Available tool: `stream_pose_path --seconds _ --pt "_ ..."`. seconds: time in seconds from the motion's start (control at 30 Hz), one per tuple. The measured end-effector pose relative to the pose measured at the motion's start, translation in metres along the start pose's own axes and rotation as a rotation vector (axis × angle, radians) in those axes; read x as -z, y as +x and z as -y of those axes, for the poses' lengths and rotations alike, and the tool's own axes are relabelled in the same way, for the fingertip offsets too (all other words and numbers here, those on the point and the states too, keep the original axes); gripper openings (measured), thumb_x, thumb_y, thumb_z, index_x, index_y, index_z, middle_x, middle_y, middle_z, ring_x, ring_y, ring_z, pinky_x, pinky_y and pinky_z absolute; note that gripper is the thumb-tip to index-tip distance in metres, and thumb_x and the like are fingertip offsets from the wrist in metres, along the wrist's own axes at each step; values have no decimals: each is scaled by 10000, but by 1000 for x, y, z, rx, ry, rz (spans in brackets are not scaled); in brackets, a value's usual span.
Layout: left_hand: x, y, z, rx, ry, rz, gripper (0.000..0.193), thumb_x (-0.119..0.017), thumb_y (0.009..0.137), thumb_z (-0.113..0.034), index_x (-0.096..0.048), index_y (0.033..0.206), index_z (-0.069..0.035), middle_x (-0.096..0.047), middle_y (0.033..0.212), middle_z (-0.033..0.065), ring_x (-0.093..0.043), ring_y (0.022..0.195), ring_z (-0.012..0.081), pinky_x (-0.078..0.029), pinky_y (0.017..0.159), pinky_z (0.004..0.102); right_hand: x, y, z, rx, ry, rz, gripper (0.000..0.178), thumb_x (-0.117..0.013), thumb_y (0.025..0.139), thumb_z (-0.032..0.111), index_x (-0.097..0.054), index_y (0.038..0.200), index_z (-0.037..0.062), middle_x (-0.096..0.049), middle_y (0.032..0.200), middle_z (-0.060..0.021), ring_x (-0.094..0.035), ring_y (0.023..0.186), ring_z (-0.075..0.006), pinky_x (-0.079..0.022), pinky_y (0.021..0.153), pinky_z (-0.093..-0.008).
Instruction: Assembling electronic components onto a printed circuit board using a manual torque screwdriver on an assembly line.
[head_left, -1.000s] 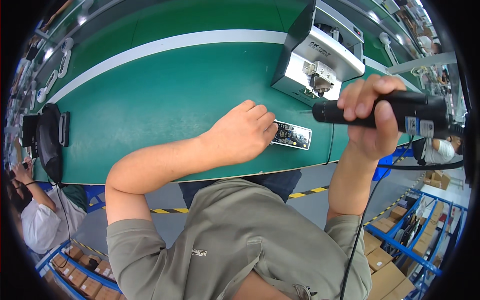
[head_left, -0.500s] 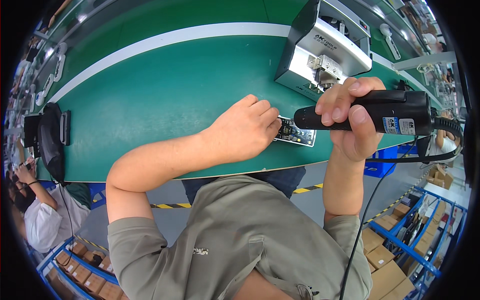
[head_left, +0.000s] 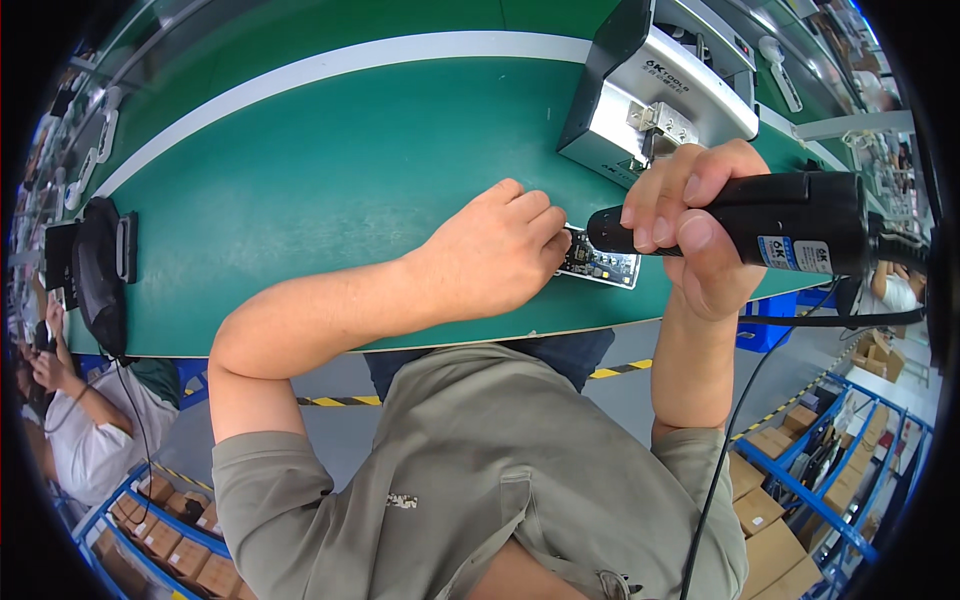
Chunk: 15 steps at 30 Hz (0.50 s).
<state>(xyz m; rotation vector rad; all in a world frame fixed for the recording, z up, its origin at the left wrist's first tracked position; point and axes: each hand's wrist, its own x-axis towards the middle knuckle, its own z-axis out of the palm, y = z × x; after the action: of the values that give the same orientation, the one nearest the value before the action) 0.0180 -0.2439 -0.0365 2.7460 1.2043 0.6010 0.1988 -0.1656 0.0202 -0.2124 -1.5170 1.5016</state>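
Note:
My left hand [head_left: 500, 245] is closed, its fingertips curled over the left end of a small circuit board [head_left: 608, 266] in a pale-edged casing on the green tabletop. The fingers cover that end of the board. A black electric screwdriver [head_left: 800, 205] lies almost level in my right hand [head_left: 705, 225], which is wrapped round its body. Its narrow end points left, over the board's upper part; the bit itself cannot be made out. A thick cord [head_left: 890, 245] runs off its right end.
A silver-and-black screw feeder [head_left: 665, 85] stands just beyond my right hand. At the left end of the green table [head_left: 300, 190] is a black device [head_left: 100, 275]. A person in white [head_left: 110, 430] works at lower left. Blue racks [head_left: 820, 490] hold cartons behind me.
The whole view has shifted slightly. Both hands keep their grips, with the screwdriver's narrow end still over the board.

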Motion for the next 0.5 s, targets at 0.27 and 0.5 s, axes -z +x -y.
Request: stream_pose_path --seconds 0.27,0.5 --pt "-4 4 2 3 10 55 242 -656 765 -183 -649 960 -40 -581 1020 86 -519 862 215 -411 777 320 7 -8 2 -63 -76 -146 226 -563 850 84 -537 1065 23 -561 710 -75 -561 585 -176 -497 622 -310" --pt "-9 -1 2 16 12 50 302 -666 755 -190 -638 1024 -54 -574 1022 83 -515 864 212 -408 784 326 42 7 48 181 -119 -218 250 -485 936 167 -566 1143 53 -568 796 -59 -558 693 -190 -473 738 -373"
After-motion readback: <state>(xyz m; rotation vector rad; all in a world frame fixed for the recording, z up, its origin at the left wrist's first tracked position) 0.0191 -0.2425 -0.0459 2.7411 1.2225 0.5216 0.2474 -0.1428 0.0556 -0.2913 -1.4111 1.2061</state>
